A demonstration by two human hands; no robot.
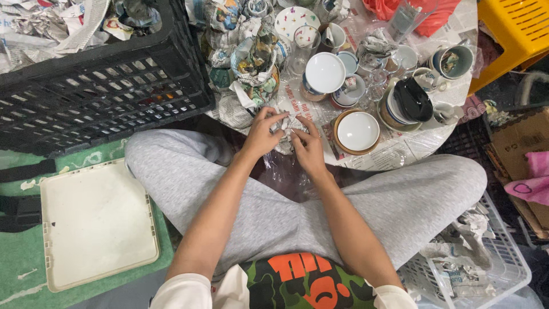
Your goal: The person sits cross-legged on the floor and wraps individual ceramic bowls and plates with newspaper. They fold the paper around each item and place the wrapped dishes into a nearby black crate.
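My left hand (262, 133) and my right hand (309, 147) both grip a small bundle wrapped in crumpled newspaper (287, 127) at the near edge of a low round table (400, 151) covered in newsprint. What is inside the paper is hidden. Just beyond my hands stand several newspaper-wrapped bundles (254, 63). To the right sit a white bowl with a brown rim (357, 131), an upturned white bowl (325, 72), a clear glass (305, 46) and a black dish (413, 98) on stacked plates. I sit cross-legged in grey trousers (274, 200).
A black plastic crate (97, 91) holding crumpled newspaper stands at the left. A cream lid (94, 223) lies on a green mat. A white basket (492, 257) with paper scraps is at lower right, a yellow crate (517, 28) at top right, a cardboard box (523, 149) beside it.
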